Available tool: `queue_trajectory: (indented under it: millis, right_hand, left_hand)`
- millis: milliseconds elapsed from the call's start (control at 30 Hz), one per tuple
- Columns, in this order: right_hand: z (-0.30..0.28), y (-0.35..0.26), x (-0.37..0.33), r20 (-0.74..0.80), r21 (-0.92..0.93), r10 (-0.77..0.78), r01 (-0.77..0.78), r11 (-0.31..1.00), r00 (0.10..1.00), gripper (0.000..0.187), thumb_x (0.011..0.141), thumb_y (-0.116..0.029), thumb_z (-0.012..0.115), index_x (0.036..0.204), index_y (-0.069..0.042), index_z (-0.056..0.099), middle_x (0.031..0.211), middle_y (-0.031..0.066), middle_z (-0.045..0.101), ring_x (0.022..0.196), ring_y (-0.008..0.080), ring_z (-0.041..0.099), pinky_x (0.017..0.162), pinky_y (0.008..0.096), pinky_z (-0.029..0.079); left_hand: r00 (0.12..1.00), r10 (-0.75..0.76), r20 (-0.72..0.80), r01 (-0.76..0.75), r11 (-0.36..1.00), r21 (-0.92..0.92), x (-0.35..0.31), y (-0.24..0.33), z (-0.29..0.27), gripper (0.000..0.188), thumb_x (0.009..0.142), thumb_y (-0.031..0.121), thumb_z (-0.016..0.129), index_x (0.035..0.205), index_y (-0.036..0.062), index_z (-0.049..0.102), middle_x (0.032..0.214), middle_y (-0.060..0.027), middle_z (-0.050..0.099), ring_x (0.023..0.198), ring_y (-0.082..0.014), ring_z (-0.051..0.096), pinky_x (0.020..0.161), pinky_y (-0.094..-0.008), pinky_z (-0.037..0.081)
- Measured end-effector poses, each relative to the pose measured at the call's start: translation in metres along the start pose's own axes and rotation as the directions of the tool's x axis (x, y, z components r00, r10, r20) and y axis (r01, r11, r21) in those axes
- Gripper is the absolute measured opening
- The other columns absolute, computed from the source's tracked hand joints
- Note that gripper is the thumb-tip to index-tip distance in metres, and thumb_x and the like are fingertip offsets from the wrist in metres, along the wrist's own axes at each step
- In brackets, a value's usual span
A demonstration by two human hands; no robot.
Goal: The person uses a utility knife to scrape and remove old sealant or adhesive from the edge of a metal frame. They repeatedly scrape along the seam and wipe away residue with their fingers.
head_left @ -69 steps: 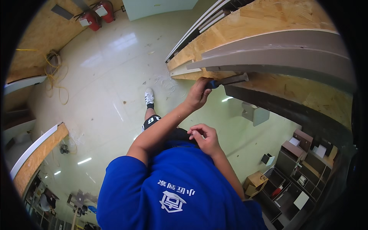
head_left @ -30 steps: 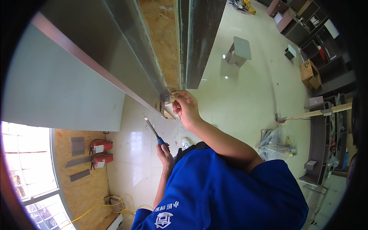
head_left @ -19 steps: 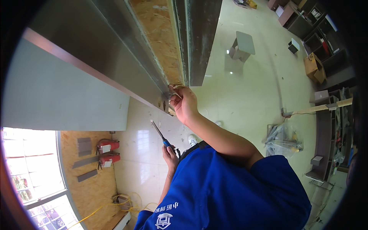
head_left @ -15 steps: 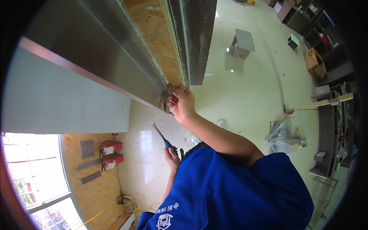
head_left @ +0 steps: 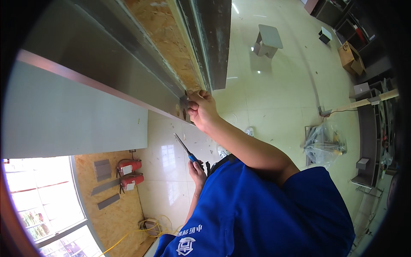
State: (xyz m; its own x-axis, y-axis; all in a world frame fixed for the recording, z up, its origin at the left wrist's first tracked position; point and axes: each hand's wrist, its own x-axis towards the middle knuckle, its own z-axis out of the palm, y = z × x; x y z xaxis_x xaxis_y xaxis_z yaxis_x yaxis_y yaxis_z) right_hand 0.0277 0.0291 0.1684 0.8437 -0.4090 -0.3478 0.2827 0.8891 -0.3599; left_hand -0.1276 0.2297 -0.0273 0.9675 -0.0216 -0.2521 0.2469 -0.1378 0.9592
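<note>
My right hand (head_left: pixel 203 109) is raised at the lower end of a door frame (head_left: pixel 141 64), its fingers curled and pinched together against the edge. Dark holes show in the metal beside the fingertips, below the bare wood strip (head_left: pixel 167 32). What the fingers grip, if anything, is hidden. Lower and to the left, my left hand (head_left: pixel 197 173) is closed around a hand tool with a blue handle and a long thin dark shaft (head_left: pixel 183 144). The shaft points up and left, away from the frame; its exact kind is unclear.
A pale panel (head_left: pixel 72 111) spans the left above a bright window (head_left: pixel 38 192). Two red fire extinguishers (head_left: pixel 130 174) stand by a wood-board surface, near a yellow cable (head_left: pixel 152 227). Right: a grey stool (head_left: pixel 269 36), a cardboard box (head_left: pixel 351 58), a plastic-wrapped bundle (head_left: pixel 325 145) and shelving.
The view has shifted slightly. My right fingers have drawn closer together at the frame's edge. The left hand still holds the tool at about the same angle.
</note>
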Motion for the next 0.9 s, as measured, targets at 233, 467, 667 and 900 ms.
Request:
queue_trajectory:
  millis: [233, 467, 667, 900]
  right_hand:
    - [-0.008, 0.006, -0.003, -0.083, -0.178, 0.061, -0.075, 0.981, 0.995, 0.013, 0.086, -0.009, 0.069, 0.082, -0.013, 0.056, 0.069, -0.0039, 0.052, 0.051, 0.0053, 0.041, 0.044, 0.0226, 0.031]
    - [0.009, 0.017, -0.007, -0.176, -0.227, -0.02, -0.021, 0.974, 0.984, 0.016, 0.088, -0.01, 0.066, 0.103, -0.005, 0.065, 0.067, -0.003, 0.052, 0.051, 0.0054, 0.04, 0.044, 0.0221, 0.031]
    - [0.015, 0.011, 0.002, -0.165, -0.291, -0.043, -0.007, 0.957, 0.985, 0.004, 0.092, -0.012, 0.06, 0.091, -0.008, 0.062, 0.067, -0.0044, 0.05, 0.051, 0.0038, 0.038, 0.043, 0.0215, 0.028]
    - [0.043, -0.022, -0.014, 0.011, -0.284, 0.149, -0.14, 0.949, 0.989, 0.012, 0.094, -0.014, 0.057, 0.084, -0.01, 0.055, 0.07, -0.0045, 0.047, 0.051, 0.0045, 0.034, 0.044, 0.0217, 0.025]
  left_hand:
    - [1.0, -0.015, 0.001, 0.015, 1.0, 0.023, 0.0, -0.01, -0.008, 0.023, 0.102, 0.026, 0.043, 0.096, 0.0047, 0.052, 0.073, -0.0018, 0.057, 0.058, -0.0082, 0.047, 0.053, -0.0252, 0.039]
    - [0.998, 0.008, -0.054, -0.004, 0.997, 0.082, -0.008, -0.013, -0.01, 0.025, 0.101, 0.026, 0.043, 0.094, 0.0042, 0.052, 0.075, -0.0036, 0.059, 0.06, -0.0108, 0.05, 0.057, -0.0272, 0.043]
    - [0.999, 0.005, -0.046, -0.002, 0.999, 0.055, -0.005, -0.016, -0.007, 0.027, 0.101, 0.029, 0.044, 0.095, 0.0039, 0.052, 0.074, -0.0034, 0.059, 0.06, -0.0101, 0.049, 0.056, -0.0268, 0.042]
    - [0.999, 0.022, -0.043, -0.021, 0.999, 0.03, -0.005, -0.02, -0.007, 0.027, 0.101, 0.028, 0.045, 0.095, 0.0034, 0.052, 0.075, -0.0039, 0.059, 0.06, -0.0111, 0.05, 0.057, -0.0279, 0.043]
